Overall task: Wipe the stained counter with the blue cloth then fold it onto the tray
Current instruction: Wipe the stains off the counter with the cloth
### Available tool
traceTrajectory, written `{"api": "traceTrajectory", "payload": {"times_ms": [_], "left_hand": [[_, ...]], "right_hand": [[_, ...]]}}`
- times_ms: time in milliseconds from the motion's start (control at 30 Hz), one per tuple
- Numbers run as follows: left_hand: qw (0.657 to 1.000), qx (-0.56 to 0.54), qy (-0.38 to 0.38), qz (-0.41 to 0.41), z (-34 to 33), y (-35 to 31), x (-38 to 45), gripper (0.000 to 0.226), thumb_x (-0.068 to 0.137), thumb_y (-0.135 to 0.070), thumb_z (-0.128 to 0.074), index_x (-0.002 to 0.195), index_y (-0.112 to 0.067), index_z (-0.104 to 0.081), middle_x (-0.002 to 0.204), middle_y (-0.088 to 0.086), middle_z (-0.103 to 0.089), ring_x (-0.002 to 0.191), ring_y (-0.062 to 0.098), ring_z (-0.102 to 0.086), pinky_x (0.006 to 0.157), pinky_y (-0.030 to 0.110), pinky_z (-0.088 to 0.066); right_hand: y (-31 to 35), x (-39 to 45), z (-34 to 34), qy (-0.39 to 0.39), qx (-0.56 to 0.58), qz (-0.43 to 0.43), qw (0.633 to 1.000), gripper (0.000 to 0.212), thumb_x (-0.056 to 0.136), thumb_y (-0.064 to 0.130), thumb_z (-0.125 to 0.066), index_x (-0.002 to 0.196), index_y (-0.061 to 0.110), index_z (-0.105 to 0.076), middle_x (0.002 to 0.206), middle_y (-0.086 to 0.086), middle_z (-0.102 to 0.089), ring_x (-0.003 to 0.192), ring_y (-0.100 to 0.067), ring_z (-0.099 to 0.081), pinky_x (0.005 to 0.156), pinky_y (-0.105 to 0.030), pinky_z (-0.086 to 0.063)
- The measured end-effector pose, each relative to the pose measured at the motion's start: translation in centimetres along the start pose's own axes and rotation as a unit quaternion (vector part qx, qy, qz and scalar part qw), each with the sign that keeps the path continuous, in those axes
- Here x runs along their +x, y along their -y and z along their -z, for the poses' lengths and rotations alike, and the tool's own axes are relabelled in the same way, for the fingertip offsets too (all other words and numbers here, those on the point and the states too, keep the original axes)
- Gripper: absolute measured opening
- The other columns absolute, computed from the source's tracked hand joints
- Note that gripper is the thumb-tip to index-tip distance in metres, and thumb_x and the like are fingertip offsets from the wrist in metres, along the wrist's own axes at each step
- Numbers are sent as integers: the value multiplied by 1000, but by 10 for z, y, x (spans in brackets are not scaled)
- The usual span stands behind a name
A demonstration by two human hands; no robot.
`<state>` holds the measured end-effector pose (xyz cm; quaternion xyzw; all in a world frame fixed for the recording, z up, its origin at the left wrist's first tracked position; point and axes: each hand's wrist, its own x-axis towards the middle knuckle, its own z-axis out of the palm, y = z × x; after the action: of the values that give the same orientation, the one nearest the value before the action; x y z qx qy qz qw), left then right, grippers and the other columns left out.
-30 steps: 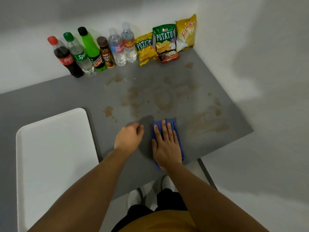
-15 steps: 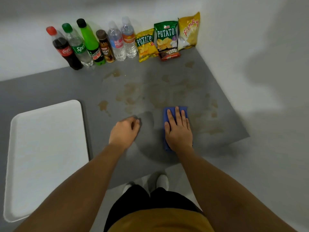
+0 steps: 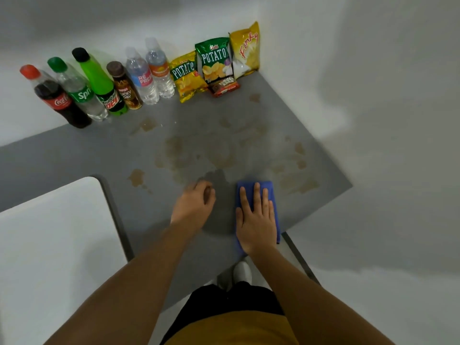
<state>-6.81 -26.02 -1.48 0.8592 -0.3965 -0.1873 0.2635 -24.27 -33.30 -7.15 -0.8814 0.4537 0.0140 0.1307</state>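
My right hand (image 3: 256,220) lies flat, fingers spread, pressing a folded blue cloth (image 3: 270,188) onto the grey counter (image 3: 74,155) near its front edge. My left hand (image 3: 194,205) rests on the counter a little to the left, fingers curled into a loose fist, holding nothing. Brown stains (image 3: 219,155) spread over the counter beyond both hands, with one blot (image 3: 136,176) to the left and smears (image 3: 302,185) to the right of the cloth. A white tray (image 3: 54,235) lies at the left, empty.
Several drink bottles (image 3: 99,85) stand in a row along the back wall, with snack bags (image 3: 216,61) and a small brown packet (image 3: 224,87) beside them in the corner. The counter's right edge (image 3: 331,155) runs along a white wall. My shoe (image 3: 242,272) shows below the front edge.
My right hand has slid the blue cloth over the counter, first away and to the right, then back toward the front edge. My left hand stayed resting in place.
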Motion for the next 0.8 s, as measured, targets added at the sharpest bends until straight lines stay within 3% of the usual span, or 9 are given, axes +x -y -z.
{"api": "traceTrajectory", "payload": {"times_ms": [133,300,533,800], "left_hand": [[996,33,-6,-88,-20,3,-1,38,99,-21,-59,134,-6,-62,132,15,-63,122,33,-59,103,39,-48],[994,31,-3,-107,-49,-2,1,48,96,-13,-60,141,0,-54,151,20,-49,138,37,-46,119,43,-35],[989,72,-37,-123,-67,2,-3,47,103,-23,-49,146,-5,-50,160,13,-40,151,30,-32,123,43,-29],[988,88,-52,-116,-68,0,-3,47,104,-26,-46,147,-8,-48,161,10,-38,152,27,-30,127,35,-18]], "right_hand": [[5,12,6,-7,15,8,1000,58,108,54,-13,163,38,0,172,-1,9,157,-23,12,127,-41,1],[-8,52,15,-27,40,32,998,56,108,52,-26,162,39,-17,172,1,-6,158,-23,1,127,-42,-6],[-46,92,27,-44,53,-3,998,56,106,55,-26,161,42,-20,172,5,-7,158,-21,0,128,-41,-6],[-73,64,31,-65,29,-94,993,57,108,48,-26,163,33,-17,172,-2,-5,158,-26,-2,127,-45,-10]]}}
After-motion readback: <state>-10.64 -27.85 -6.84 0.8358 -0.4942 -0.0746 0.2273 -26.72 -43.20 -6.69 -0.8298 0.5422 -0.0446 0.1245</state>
